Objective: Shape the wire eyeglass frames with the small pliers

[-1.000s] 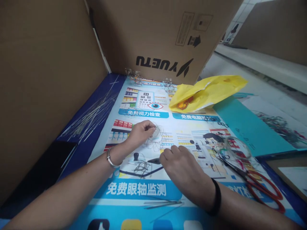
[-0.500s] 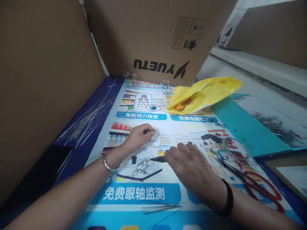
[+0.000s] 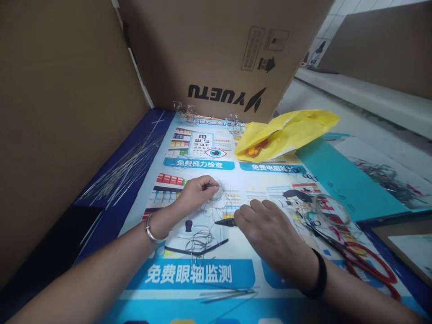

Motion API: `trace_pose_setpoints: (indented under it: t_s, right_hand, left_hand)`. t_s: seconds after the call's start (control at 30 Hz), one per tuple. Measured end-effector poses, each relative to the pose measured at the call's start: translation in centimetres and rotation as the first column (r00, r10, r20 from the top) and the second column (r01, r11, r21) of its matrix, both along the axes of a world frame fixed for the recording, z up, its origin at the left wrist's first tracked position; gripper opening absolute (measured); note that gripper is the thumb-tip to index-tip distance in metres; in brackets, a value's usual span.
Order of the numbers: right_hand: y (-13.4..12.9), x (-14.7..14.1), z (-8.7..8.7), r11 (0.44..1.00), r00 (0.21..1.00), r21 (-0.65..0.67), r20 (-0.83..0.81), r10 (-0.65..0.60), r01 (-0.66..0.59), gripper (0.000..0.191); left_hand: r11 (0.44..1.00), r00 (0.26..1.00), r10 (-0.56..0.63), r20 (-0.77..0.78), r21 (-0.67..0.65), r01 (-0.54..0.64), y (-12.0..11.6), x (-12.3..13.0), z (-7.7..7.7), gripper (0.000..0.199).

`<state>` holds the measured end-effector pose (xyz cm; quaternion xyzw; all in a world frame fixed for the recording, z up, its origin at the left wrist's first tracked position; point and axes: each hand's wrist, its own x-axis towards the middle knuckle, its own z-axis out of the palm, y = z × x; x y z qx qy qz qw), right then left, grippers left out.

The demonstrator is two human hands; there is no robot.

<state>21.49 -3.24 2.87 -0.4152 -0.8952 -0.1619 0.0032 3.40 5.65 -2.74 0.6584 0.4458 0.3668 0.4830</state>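
Note:
My left hand point(image 3: 197, 191) pinches a piece of looped thin wire point(image 3: 222, 198) between thumb and fingertips, and its fine loops spread to the right. In my closed right hand point(image 3: 266, 229) is a pair of needle-nose pliers point(image 3: 226, 222); the dark, pointed jaws face left, and the handles are hidden in the fist. Just below the plier tips, a small heap of curled wire point(image 3: 200, 240) lies on the printed sheet point(image 3: 236, 180). Whether the jaws touch any wire I cannot tell.
Red-handled scissors point(image 3: 367, 265) and a wire coil point(image 3: 332, 209) lie at right. Straight wires point(image 3: 124, 162) are spread at left, a few more point(image 3: 229, 293) near the front. A yellow bag point(image 3: 286, 135) lies further back. Cardboard point(image 3: 216, 49) walls in the back and left.
The pliers have shifted slightly to the right with my right hand. The wire heap below them looks rearranged, spreading a bit lower. My left hand has stayed nearly in place.

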Motion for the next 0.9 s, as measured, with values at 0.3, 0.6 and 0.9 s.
trace_pose_setpoints:
  t_s: [0.3,0.6,0.9]
  right_hand:
    - [2.9,3.0,0.8,0.969,0.982,0.180,-0.114,-0.153,0.172,0.013]
    - [5.1,4.2,-1.2,0.935,0.957,0.212,-0.125,-0.262,0.283,0.013]
    - [5.6,4.5,-2.0,0.941,0.954,0.173,-0.126,-0.271,0.290,0.015]
  left_hand:
    - [0.999,1.000,-0.024,-0.010,-0.030,0.023,-0.3,0.0,0.2,0.009]
    - [0.997,0.995,-0.057,-0.083,-0.052,0.052,-0.5,0.2,0.7,0.015]
    - [0.989,0.978,0.001,-0.208,0.146,0.030,0.0,0.0,-0.2,0.011]
